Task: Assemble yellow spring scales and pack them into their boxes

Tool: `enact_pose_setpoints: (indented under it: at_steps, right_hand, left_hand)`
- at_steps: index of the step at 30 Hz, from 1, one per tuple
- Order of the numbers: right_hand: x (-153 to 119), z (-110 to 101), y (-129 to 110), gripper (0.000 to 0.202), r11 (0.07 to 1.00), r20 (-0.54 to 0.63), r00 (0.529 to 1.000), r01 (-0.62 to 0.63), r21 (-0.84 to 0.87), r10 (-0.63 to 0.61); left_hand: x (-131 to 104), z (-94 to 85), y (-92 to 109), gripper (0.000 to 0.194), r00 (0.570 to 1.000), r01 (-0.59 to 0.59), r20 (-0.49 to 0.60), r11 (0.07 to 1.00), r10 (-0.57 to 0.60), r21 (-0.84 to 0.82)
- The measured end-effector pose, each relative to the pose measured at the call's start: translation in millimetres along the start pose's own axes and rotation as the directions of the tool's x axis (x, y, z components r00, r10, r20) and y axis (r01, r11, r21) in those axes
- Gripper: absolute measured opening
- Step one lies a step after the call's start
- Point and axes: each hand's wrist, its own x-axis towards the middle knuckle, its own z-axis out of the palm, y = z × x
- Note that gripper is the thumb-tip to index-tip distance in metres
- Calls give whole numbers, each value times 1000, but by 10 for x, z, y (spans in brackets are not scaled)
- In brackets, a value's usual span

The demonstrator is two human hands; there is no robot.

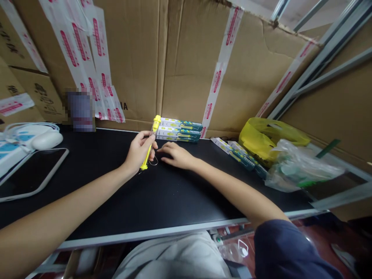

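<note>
My left hand point(138, 150) is closed round a slim pen-shaped tool point(147, 157) with a yellow cap, a clear-looking middle and a yellow foot. The tool leans slightly to the right, above the black tabletop point(162, 201). A thin wire loop point(155, 162) hangs beside it. Just right of the loop is my right hand point(178, 155), low over the table, thumb and forefinger apart and pointing at the tool. Whether its fingertips touch the wire is hard to see. Behind both hands lie stacked white-and-green boxes point(180, 130) printed with yellow tools.
To the right lie more slim boxes point(235, 153), a yellow plastic bag point(255, 135) and a clear plastic bag point(302, 166). On the left are a phone point(35, 174), a white mouse-shaped object point(47, 139) and a power strip point(14, 149). A cardboard wall point(136, 62) closes off the back.
</note>
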Motion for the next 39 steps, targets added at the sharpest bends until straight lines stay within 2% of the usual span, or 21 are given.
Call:
enact_pose_setpoints:
  at_steps: [3,6,9,13,16,20,25,27,29,31,32,33,35,37,39]
  right_hand:
    - [106,105,-188,28,947,115,988,129,-294,-99]
    - [127,140,-285,27,900,203,974,177,-398,-102]
    - [23,67,-304,29,870,249,967,163,-465,-48]
    - [-211,-133,-338,26,813,278,953,69,-579,117]
    - [-330,-254,-372,23,782,301,932,31,-623,203]
    - [-363,-282,-356,23,773,318,925,45,-632,207]
    - [-375,-270,-273,16,807,250,955,18,-590,161]
    - [-406,-307,-256,10,850,154,967,-96,-518,203]
    - [-443,-356,-246,7,896,24,953,-274,-351,301]
    - [-475,-391,-233,7,909,-45,910,-414,-50,412]
    - [-488,-398,-224,9,882,-40,887,-451,137,460]
    - [-497,-398,-213,11,821,-16,865,-470,325,501]
    - [-506,-383,-194,16,627,64,829,-468,623,555]
    - [-505,-367,-189,19,458,124,808,-445,770,576]
    - [-499,-366,-206,23,374,147,808,-415,829,570]
  left_hand:
    - [-5,9,-20,25,1000,15,10,1000,-15,9]
    - [-33,36,-54,24,998,50,44,999,-51,20]
    - [-55,53,-83,27,991,97,92,995,-99,28]
    - [-89,68,-112,37,968,184,157,980,-194,76]
    - [-139,93,-125,40,939,253,206,960,-274,124]
    - [-192,128,-136,43,903,303,265,939,-338,163]
    - [-189,130,-150,37,911,282,259,943,-321,178]
    - [-181,126,-157,31,917,279,240,942,-319,187]
    - [-176,123,-167,28,918,278,235,941,-320,194]
    - [-177,122,-175,26,917,276,238,941,-319,197]
    - [-179,123,-178,25,917,277,240,941,-319,194]
    - [-182,124,-179,25,914,280,245,941,-322,191]
    - [-190,125,-179,26,906,292,262,938,-334,186]
    - [-200,125,-180,28,891,305,288,932,-352,193]
    - [-208,123,-186,31,875,318,310,924,-373,214]
